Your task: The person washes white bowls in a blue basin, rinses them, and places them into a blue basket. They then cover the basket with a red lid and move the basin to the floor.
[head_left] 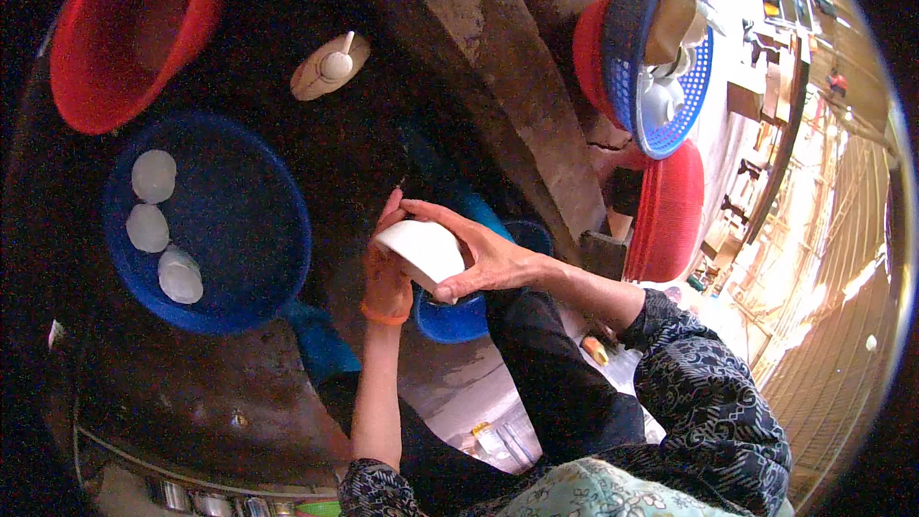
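Note:
Between both hands I hold a white bowl (424,247), tilted on its side above my knees. My left hand (388,278), an orange band at its wrist, supports it from the left, with its fingers partly behind it. My right hand (490,251) grips the right side, thumb at the lower edge and fingers across the top. Below the hands, a blue tub (448,322) shows in part between my legs. To the left stands a wide blue basin (251,230); three rounded white pieces (148,228) that look like bowls lie along its left side.
A red basin (134,38) stands at the far left. Beyond my hands is a pale oval container (330,67) with a white top. At the right, a blue basket (627,57) holds white dishes, near a red ribbed container (670,211). A concrete ledge (498,67) runs between.

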A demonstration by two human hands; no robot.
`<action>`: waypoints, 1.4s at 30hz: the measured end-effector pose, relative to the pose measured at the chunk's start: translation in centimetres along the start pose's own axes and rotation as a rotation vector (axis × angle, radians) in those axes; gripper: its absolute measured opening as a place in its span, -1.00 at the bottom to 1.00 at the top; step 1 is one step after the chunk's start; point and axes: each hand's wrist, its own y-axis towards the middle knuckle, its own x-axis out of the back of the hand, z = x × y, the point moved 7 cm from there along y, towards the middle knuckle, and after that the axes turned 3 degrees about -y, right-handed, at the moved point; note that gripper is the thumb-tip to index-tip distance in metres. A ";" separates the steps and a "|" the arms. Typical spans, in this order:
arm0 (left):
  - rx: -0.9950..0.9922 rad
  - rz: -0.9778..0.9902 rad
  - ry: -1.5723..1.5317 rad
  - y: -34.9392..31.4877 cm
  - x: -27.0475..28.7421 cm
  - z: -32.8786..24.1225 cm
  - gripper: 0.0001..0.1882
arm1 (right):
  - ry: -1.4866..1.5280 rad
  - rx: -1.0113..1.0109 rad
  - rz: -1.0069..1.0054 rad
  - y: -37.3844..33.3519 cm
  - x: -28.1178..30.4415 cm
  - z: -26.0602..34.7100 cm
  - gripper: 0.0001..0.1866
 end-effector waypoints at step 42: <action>0.085 -0.862 -1.005 -11.5 12.4 6.6 -0.36 | -1.237 0.677 -0.238 25.8 -15.0 -0.3 -0.43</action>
